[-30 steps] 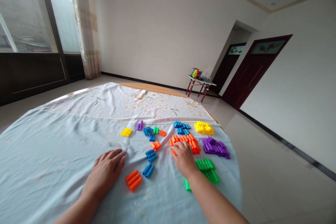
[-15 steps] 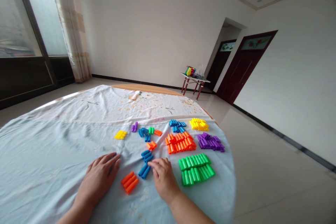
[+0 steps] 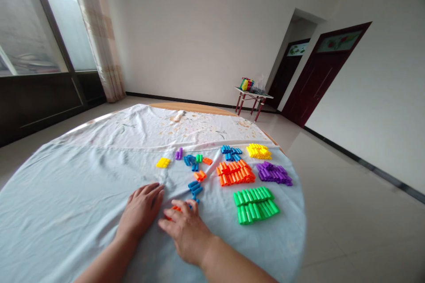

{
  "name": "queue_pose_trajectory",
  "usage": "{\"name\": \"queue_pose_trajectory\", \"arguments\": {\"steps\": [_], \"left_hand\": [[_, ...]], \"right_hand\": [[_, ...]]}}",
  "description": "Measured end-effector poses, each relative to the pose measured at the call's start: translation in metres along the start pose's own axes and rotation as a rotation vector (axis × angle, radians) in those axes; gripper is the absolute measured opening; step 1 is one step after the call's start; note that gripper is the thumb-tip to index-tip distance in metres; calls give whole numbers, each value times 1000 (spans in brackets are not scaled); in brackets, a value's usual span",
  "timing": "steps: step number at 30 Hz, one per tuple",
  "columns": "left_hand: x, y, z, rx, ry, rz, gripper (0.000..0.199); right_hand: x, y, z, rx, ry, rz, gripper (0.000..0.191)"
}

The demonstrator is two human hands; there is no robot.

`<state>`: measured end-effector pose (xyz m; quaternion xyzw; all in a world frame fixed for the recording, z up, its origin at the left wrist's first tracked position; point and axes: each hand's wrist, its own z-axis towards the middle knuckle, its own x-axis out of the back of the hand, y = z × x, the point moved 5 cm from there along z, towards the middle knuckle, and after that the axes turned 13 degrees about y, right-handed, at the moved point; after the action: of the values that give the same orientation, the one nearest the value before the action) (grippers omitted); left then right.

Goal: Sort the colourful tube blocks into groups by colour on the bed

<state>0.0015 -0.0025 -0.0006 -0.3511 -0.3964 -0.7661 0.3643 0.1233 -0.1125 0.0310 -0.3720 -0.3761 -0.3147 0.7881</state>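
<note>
My left hand [image 3: 141,210] lies palm down on the light blue cloth, fingers extended, holding nothing. My right hand [image 3: 187,230] is over the near orange tubes [image 3: 175,208], its fingers spread and partly covering them; whether it grips one cannot be made out. Just beyond its fingertips are blue tubes [image 3: 195,187], some partly hidden. Farther off lie a small orange group [image 3: 199,175], more blue tubes [image 3: 191,160], two green ones [image 3: 199,158], a purple pair [image 3: 179,154] and a yellow group [image 3: 163,162].
Right of my hands are larger piles: green [image 3: 255,205], orange [image 3: 235,173], purple [image 3: 274,173], yellow [image 3: 259,151] and blue [image 3: 230,152]. A small table [image 3: 254,93] with bags stands beyond the round cloth-covered table [image 3: 83,177].
My right hand has moved left from beside the blue tubes to over the near orange ones, and its fingers have spread. The view has shifted slightly; my left hand still rests on the cloth.
</note>
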Motion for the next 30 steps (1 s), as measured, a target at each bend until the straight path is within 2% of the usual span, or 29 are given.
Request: {"name": "queue_pose_trajectory", "arguments": {"steps": [3, 6, 11, 13, 16, 19, 24, 30], "left_hand": [[1, 1, -1, -1, 7, 6, 42], [2, 3, -1, -1, 15, 7, 43], [3, 5, -2, -4, 19, -10, 42], [3, 5, -1, 1, 16, -14, 43], [4, 5, -1, 7, 9, -15, 44], [5, 5, -1, 4, 3, -15, 45], [4, 4, 0, 3, 1, -15, 44], [2, 1, 2, 9, -7, -10, 43]], "right_hand": [[-3, 2, 8, -34, 43, -4, 36], [5, 10, 8, -107, 155, 90, 40], [26, 49, -14, -434, 374, 359, 40], [31, 64, -26, -554, 421, 432, 38], [32, 79, -40, -637, 442, 469, 36], [32, 86, -47, -644, 422, 400, 36], [41, 87, -48, -545, 399, 169, 41], [48, 79, -48, -468, 253, 131, 51]]}}
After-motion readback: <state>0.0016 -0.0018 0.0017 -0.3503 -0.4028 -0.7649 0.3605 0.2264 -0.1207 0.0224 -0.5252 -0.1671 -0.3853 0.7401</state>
